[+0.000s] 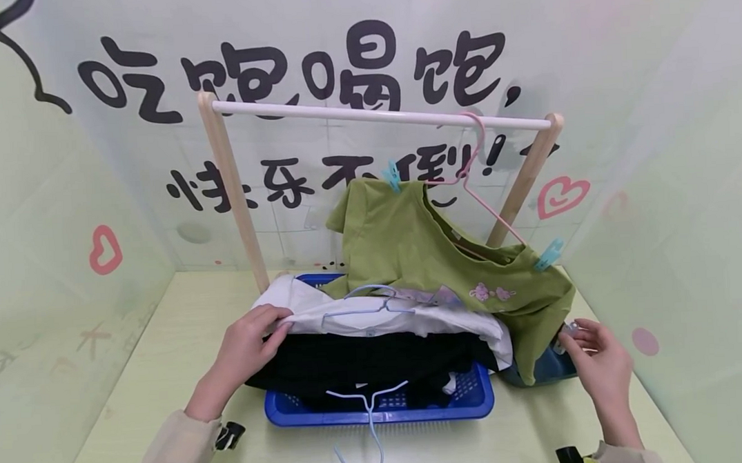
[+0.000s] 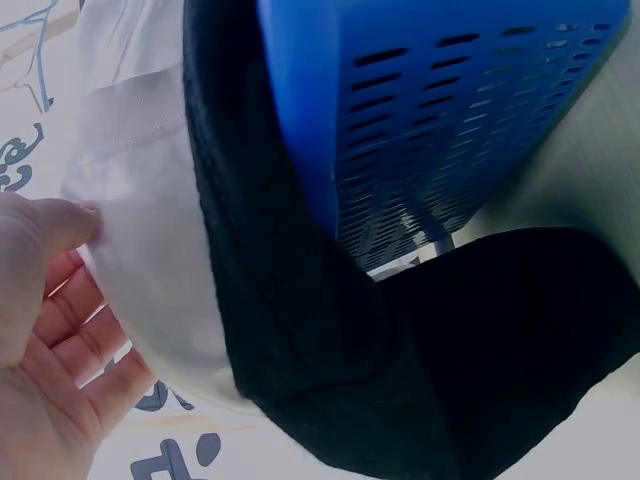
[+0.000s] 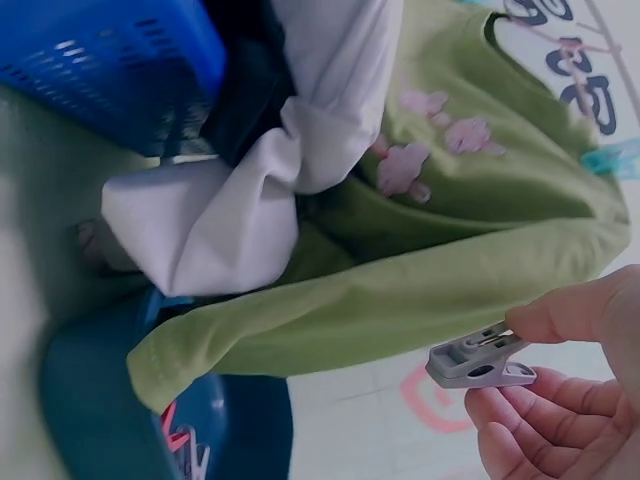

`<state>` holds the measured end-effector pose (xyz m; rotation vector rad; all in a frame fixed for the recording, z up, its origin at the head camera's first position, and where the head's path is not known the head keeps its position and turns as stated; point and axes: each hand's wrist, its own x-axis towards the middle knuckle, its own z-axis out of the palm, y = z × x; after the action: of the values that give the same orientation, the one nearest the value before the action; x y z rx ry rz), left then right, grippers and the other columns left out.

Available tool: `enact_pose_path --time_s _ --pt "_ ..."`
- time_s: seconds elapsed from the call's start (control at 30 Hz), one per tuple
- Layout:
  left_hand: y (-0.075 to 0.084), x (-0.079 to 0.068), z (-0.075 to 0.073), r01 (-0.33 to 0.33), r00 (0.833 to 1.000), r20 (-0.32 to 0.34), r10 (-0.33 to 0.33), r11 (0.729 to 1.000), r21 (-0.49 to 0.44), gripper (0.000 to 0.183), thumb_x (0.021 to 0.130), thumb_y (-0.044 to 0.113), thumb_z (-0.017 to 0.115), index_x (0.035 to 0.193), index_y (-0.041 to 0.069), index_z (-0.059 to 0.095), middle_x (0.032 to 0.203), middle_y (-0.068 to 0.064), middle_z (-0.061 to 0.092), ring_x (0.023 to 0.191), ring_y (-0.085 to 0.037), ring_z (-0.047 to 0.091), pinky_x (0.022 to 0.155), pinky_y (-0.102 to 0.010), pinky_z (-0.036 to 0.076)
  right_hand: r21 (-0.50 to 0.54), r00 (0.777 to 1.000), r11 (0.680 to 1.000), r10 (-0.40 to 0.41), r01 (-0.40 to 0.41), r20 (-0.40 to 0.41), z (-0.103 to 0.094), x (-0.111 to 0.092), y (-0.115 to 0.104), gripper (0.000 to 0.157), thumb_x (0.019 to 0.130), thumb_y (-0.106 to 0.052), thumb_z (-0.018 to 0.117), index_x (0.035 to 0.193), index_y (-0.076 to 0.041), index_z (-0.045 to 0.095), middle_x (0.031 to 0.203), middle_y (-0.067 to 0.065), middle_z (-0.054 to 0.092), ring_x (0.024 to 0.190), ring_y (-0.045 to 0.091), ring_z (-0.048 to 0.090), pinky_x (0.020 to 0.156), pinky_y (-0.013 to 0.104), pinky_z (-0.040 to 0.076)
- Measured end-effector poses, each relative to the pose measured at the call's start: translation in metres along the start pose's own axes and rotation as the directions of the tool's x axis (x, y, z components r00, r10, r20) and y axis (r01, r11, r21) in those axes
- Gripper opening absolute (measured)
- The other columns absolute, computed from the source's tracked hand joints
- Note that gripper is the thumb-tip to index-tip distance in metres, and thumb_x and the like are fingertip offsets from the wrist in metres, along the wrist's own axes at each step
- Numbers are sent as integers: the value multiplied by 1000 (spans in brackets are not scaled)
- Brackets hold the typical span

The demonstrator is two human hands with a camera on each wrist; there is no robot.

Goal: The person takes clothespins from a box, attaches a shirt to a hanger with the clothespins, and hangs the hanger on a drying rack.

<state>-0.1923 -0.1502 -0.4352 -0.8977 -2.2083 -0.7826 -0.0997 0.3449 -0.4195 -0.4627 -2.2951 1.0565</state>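
Observation:
My left hand pinches the edge of a white shirt between thumb and fingers. Thumb and fingers of my right hand hold a grey clothespin, close to the sleeve of a green T-shirt. That T-shirt hangs slanted on a pink hanger, with light-blue clothespins at its shoulders. A light-blue hanger lies on the white shirt. Below it a black garment drapes over a blue basket, another light-blue hanger sticking out in front.
A wooden rack with a white rod stands behind the basket and carries the pink hanger. To the basket's right sits a dark-blue bin, with red and grey clothespins inside. Printed sheets wall in the pale table.

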Motion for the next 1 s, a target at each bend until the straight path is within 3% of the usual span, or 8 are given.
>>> enact_pose_path --time_s 0.3,0.7,1.0 --pt "0 0 2 35 999 -24 -35 999 14 18 68 -3 75 84 2 66 80 -7 66 68 -16 61 59 -33 50 72 987 985 -157 160 -42 4 -10 -18 33 71 10 73 102 7 64 73 -25 54 65 -14 51 58 5 41" --pt "-1 0 3 87 995 -46 -87 996 0 16 67 -1 74 81 2 66 78 -6 67 67 -17 62 60 -34 50 145 975 965 -223 219 17 21 -21 -38 33 71 10 75 102 4 65 77 -15 59 67 -9 55 59 7 43" --pt "-1 1 3 99 994 -51 -98 995 -2 16 68 0 75 81 1 66 77 -8 66 67 -18 62 60 -34 52 190 950 938 -307 290 63 35 -28 -57 33 70 11 75 101 5 64 78 11 64 69 -8 55 60 8 44"
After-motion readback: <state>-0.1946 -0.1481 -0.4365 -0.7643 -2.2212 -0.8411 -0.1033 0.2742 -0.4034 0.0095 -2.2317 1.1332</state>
